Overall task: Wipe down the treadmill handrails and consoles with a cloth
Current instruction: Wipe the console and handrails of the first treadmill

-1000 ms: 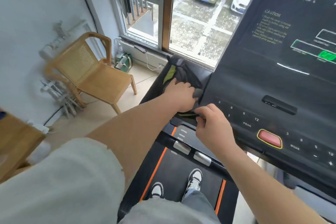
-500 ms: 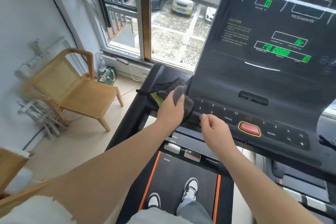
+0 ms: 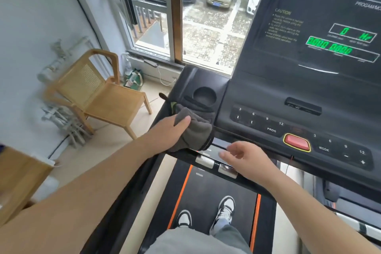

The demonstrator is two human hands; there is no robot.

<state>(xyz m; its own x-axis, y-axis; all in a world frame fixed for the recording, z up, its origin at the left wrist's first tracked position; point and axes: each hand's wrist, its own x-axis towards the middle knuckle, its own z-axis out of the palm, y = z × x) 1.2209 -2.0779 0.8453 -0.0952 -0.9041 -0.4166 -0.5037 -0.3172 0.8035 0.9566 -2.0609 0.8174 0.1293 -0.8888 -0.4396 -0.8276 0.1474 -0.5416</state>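
Observation:
A dark grey cloth (image 3: 195,130) with a yellow-green edge lies over the near left corner of the black treadmill console (image 3: 268,97), just below the round cup holder (image 3: 204,95). My left hand (image 3: 171,132) presses flat on the cloth, thumb on top of a fold. My right hand (image 3: 245,156) hovers with fingers spread and empty, a little right of the cloth, above the silver pulse plates (image 3: 216,165) of the front handrail. The lit green display (image 3: 329,46) sits on the upper panel.
A red stop button (image 3: 296,142) and number keys run along the console's lower strip. A wooden chair (image 3: 99,92) stands to the left by the window. My feet stand on the belt (image 3: 210,196) with orange stripes. A wooden table corner (image 3: 18,175) is at far left.
My left hand has dragged the cloth back from the cup holder area to the console's near corner. My right hand has let go of the console edge and opened.

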